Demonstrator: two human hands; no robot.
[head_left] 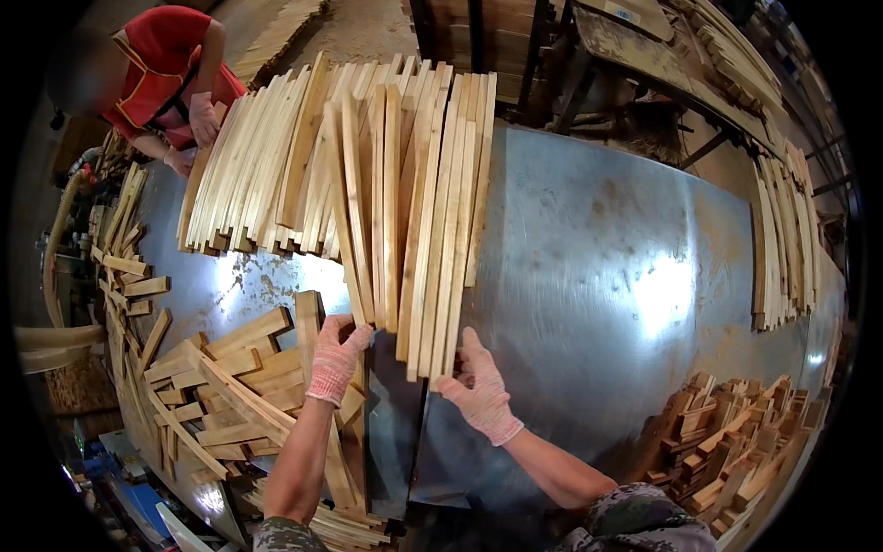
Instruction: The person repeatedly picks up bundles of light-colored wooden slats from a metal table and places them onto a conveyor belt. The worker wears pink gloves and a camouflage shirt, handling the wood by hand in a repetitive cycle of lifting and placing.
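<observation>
Several long wooden strips lie on the metal table straight ahead of the person, their near ends pointing between two gloved forearms' reach. The right hand is at the right side of the ends that come nearest, its thumb set well away from the raised forefinger; with the fingers parted like this, it seems to serve as a side stop more than a grip. The left hand is by the ends of the slanting strips, thumb and fingers bent close; whether they close on wood or only rest against it, I cannot tell from this angle.

These strips jut nearer the person than the close-set row to their left, which likely puts their ends within easy reach. A co-worker stands at that row's far left end. Short pieces lie jumbled at the near left and offcuts are heaped at the near right, perhaps to leave the middle for long stock. A separate bundle lies toward the table's right side.
</observation>
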